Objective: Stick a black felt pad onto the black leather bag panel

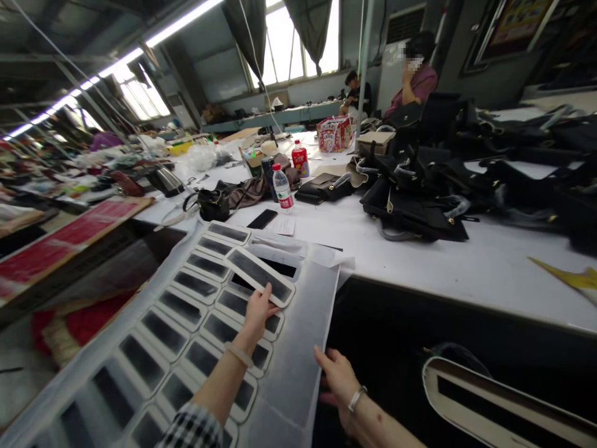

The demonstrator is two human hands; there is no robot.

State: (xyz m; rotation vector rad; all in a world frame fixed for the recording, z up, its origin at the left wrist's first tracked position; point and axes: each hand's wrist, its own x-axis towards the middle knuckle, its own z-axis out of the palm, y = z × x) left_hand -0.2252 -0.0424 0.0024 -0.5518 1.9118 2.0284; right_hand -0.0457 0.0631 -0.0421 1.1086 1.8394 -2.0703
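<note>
My left hand (260, 309) pinches the lower right end of a white-rimmed panel with a dark centre (259, 274), which is tilted over a large sheet. The grey sheet (298, 336) carries rows of similar rounded panels (163, 333) with dark middles. At the sheet's right edge is my right hand (339, 375), its thumb on top and its other fingers beneath, holding the edge. Just above the lifted panel, a dark opening (280, 267) shows near the sheet's top.
Black handbags (415, 208) are piled on the white table (396, 261) at right. A water bottle (282, 190), a red bottle (300, 158) and a phone (262, 219) stand or lie ahead. A long white-rimmed piece (504, 398) is at lower right. Two people sit farther back.
</note>
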